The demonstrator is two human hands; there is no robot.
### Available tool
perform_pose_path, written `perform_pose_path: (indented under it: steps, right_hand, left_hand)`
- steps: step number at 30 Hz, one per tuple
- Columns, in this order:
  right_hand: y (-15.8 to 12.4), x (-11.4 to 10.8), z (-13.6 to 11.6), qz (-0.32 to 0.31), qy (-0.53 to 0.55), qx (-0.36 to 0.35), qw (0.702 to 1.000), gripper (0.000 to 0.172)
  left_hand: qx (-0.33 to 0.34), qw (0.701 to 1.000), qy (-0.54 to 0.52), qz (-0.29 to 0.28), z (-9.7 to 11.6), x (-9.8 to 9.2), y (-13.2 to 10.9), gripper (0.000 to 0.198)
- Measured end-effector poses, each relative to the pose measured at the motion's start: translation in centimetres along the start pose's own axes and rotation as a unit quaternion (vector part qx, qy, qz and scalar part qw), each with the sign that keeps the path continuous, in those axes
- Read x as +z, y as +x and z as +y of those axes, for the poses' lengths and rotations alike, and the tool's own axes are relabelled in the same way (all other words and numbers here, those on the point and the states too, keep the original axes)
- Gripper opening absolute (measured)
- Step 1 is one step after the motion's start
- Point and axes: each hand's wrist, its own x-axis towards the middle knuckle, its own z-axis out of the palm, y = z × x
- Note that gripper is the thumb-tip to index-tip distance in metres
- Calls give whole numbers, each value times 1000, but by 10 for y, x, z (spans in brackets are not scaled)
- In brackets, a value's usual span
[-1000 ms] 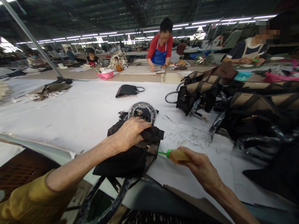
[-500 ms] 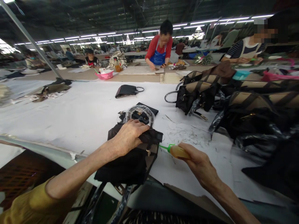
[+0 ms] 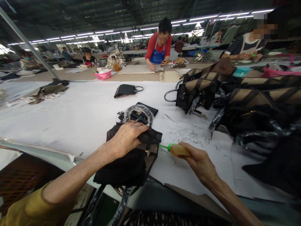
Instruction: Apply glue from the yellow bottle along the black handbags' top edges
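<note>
A black handbag (image 3: pixel 122 168) with plastic-wrapped handles lies at the table's front edge, one handle towards the far side and another hanging over the edge. My left hand (image 3: pixel 128 136) grips the bag's upper part, its fingertips partly hidden in the dark fabric. In my right hand (image 3: pixel 197 158) is a squeeze bottle (image 3: pixel 179 151) of amber liquid with a thin green nozzle. The nozzle tip points left and is at the bag's right side edge; whether it touches cannot be made out. Just beyond the bag lie black pieces with gold hardware (image 3: pixel 138 113).
Several black-and-tan handbags (image 3: pixel 199 91) crowd the right side. A small dark bag (image 3: pixel 124 90) lies farther back on the white-covered table (image 3: pixel 82 116). Beyond are a pink basin (image 3: pixel 103 74) and a person in a blue apron (image 3: pixel 158 56). Cloth scraps (image 3: pixel 50 91) lie left.
The whole view has shifted slightly. Both hands keep their holds, and the nozzle stays by the bag's side edge.
</note>
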Motion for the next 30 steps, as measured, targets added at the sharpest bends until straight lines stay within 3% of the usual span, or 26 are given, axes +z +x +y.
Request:
perform_pose_path:
  steps: [8,20,30]
  right_hand:
    - [-11,-12,-11,-84,73,29,993,25]
    - [-15,-13,-18,-132,173,87,972,21]
    - [-19,-27,-32,-148,212,127,958,22]
  left_hand:
    - [-7,1000,2,-3,2,2,-4,34]
    - [13,999,3,35,13,15,-28,45]
    - [8,1000,5,23,14,15,-28,43]
